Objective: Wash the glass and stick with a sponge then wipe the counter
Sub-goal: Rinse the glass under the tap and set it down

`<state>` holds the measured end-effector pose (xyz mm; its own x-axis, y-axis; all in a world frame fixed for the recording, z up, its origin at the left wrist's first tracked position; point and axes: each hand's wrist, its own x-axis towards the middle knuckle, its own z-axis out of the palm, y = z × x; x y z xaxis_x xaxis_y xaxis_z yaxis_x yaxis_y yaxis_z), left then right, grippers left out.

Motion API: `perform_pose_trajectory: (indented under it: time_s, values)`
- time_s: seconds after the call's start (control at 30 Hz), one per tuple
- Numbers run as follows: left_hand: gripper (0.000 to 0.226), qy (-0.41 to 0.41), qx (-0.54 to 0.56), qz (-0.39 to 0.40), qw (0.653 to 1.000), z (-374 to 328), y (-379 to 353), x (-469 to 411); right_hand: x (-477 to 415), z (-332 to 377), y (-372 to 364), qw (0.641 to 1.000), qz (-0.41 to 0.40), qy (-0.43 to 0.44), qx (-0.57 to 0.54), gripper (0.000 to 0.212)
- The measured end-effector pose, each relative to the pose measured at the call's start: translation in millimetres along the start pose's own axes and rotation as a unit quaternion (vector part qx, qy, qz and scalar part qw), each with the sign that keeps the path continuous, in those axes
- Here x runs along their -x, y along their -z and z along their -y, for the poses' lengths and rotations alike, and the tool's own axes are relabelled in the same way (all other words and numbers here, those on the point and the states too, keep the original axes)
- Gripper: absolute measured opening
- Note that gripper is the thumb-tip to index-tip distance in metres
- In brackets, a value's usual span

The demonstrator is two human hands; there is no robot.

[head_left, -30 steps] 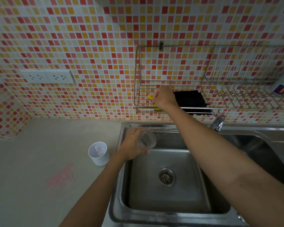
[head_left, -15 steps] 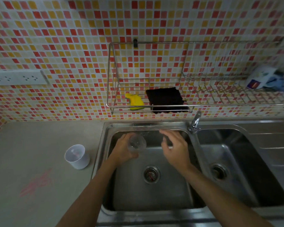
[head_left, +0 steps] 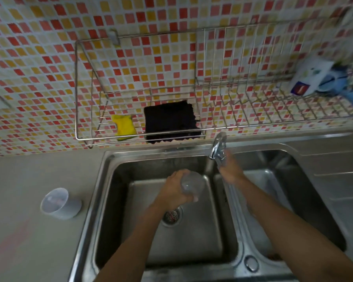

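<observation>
My left hand (head_left: 172,192) grips a clear glass (head_left: 192,185) over the left sink basin (head_left: 130,231), its mouth tilted toward the right. My right hand (head_left: 229,169) is blurred and sits at the tap (head_left: 218,145) between the two basins; whether it grips the tap is unclear. A yellow sponge (head_left: 123,127) lies in the wire wall rack (head_left: 86,137), left of a black cloth (head_left: 170,120). No stick is visible.
A white cup (head_left: 58,203) stands on the grey counter (head_left: 29,231) left of the sink, near a faint pink stain (head_left: 14,239). The right basin (head_left: 273,200) and drainboard lie to the right. A package (head_left: 312,78) rests in the rack's far right.
My right hand left the sponge in the rack, dropped over the basin, then moved right to the tap. The left hand keeps the glass. The view shifted right.
</observation>
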<state>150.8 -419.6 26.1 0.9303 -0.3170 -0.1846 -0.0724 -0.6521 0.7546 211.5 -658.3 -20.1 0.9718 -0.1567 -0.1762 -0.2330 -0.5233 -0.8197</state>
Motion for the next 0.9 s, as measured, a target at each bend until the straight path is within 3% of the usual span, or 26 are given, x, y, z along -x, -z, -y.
perform_pose_trajectory:
  time_s: [0.13, 0.3, 0.6, 0.8, 0.9]
  values:
    - [0.089, 0.011, 0.011, -0.001, 1.0, -11, -13, -7, 1, 1, -8, 0.987, 0.087, 0.057, 0.121, 0.082]
    - [0.085, 0.011, 0.013, 0.019, 1.0, -14, -23, -10, -13, -24, 0, 0.943, 0.109, 0.137, 0.282, 0.076]
    - [0.088, 0.015, 0.051, 0.039, 0.998, -17, -45, -17, -19, -27, 8, 0.949, 0.159, 0.12, 0.243, 0.082]
    - [0.068, 0.033, 0.135, 0.0, 0.99, -26, -52, -30, -18, -29, 7, 0.956, 0.159, 0.119, 0.216, 0.083]
    - [0.07, 0.029, 0.108, 0.034, 0.993, -21, -52, -29, -15, -29, 7, 0.956, 0.154, 0.125, 0.217, 0.081]
